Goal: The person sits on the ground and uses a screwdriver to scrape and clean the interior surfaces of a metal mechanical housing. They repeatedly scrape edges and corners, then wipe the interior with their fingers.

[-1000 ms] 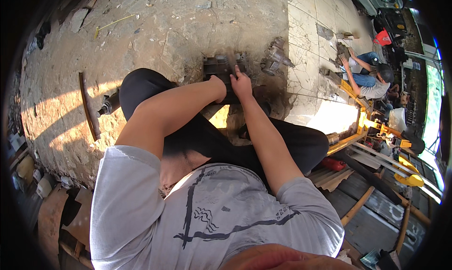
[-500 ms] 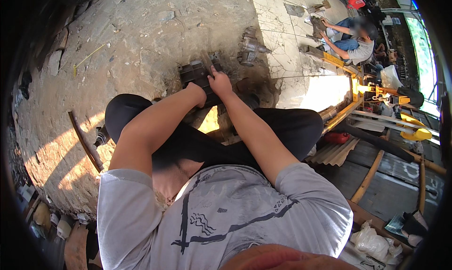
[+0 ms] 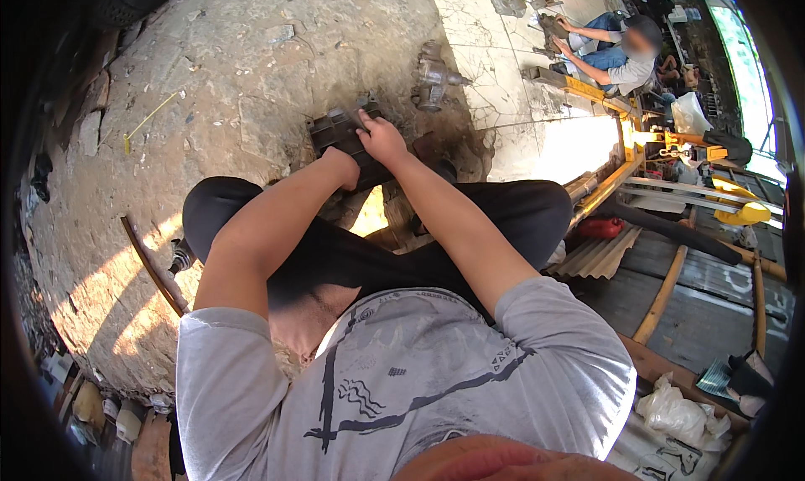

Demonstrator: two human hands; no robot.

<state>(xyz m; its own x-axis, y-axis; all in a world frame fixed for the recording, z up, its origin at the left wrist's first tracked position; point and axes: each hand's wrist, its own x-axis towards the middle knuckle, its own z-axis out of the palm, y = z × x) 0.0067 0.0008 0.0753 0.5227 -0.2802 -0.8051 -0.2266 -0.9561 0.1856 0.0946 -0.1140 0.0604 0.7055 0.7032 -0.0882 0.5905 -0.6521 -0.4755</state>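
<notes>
A dark, box-like metal part (image 3: 334, 134) with ribbed compartments stands tilted in front of my crossed legs. My left hand (image 3: 339, 167) is closed at its near edge, thumb side up, and the fingers are mostly hidden. Over the part's right side lies my right hand (image 3: 384, 142). Its index finger reaches forward and the other fingers are curled. Something dark and narrow shows at that fingertip, but I cannot tell what it is. Beyond, to the right, a grey metal housing with a protruding shaft (image 3: 433, 78) rests on the floor.
Left of my leg lie a curved dark strip (image 3: 151, 263) and a metal shaft piece (image 3: 181, 254). At far right a person (image 3: 625, 57) sits working near a yellow metal frame (image 3: 608, 192). A red container (image 3: 600, 228) and corrugated sheet (image 3: 594, 253) lie right of my knee.
The flat strip that stuck up from my right hand is now barely visible. The right index finger is stretched further forward. The whole view has shifted slightly.
</notes>
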